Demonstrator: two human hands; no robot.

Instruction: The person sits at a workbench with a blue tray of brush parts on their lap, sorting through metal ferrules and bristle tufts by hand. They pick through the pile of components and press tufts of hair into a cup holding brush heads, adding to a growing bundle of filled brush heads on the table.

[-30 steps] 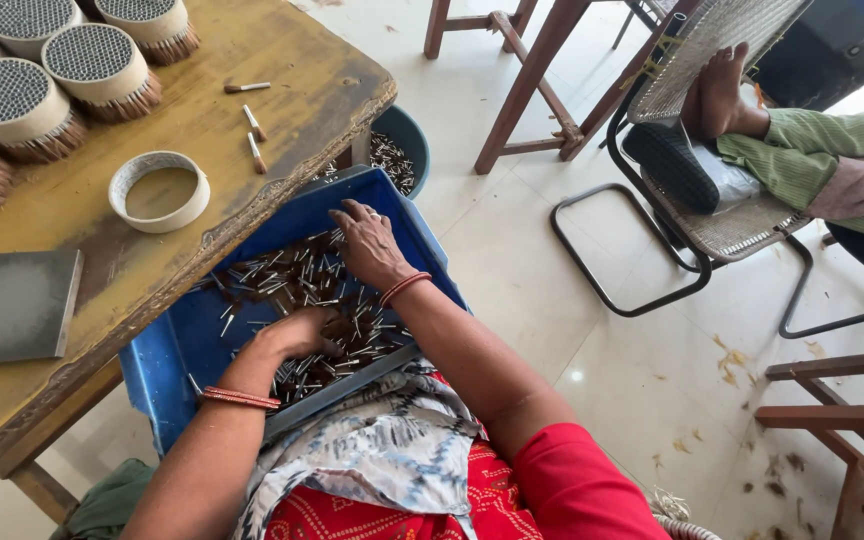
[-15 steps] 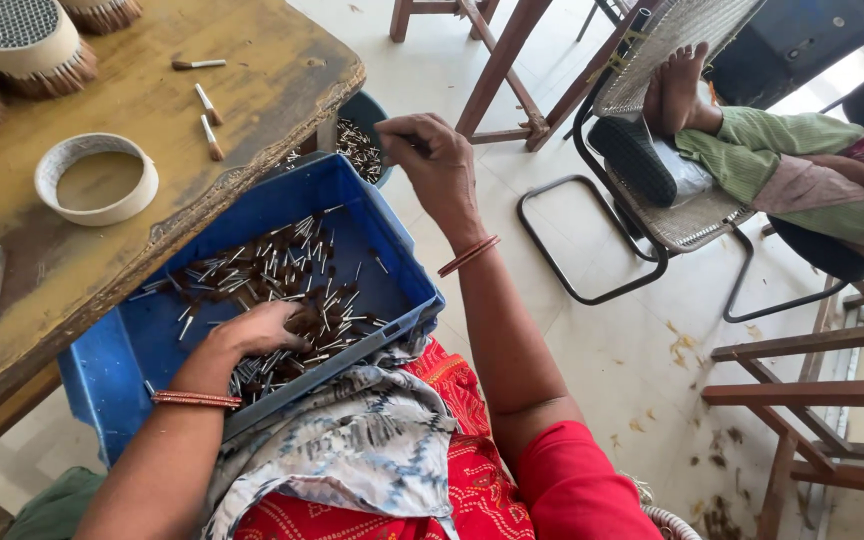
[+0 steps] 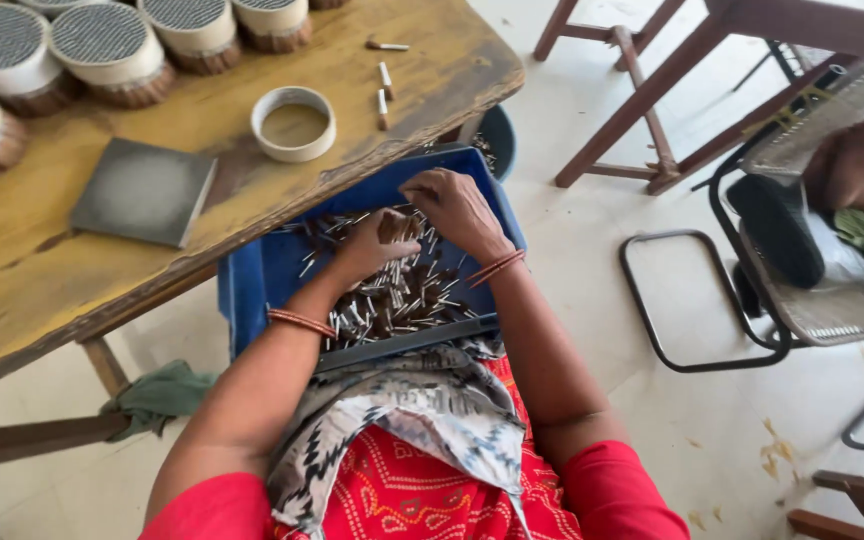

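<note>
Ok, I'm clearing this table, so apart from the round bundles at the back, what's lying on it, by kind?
Loose sticks: 3
White ring: 1
Grey square slab: 1
Total: 5

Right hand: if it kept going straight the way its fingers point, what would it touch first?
Probably the left hand, close beside the right hand over the small sticks in the blue tray; depth is unclear.

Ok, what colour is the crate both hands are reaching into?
Blue; the crate shows best in the head view.
</note>
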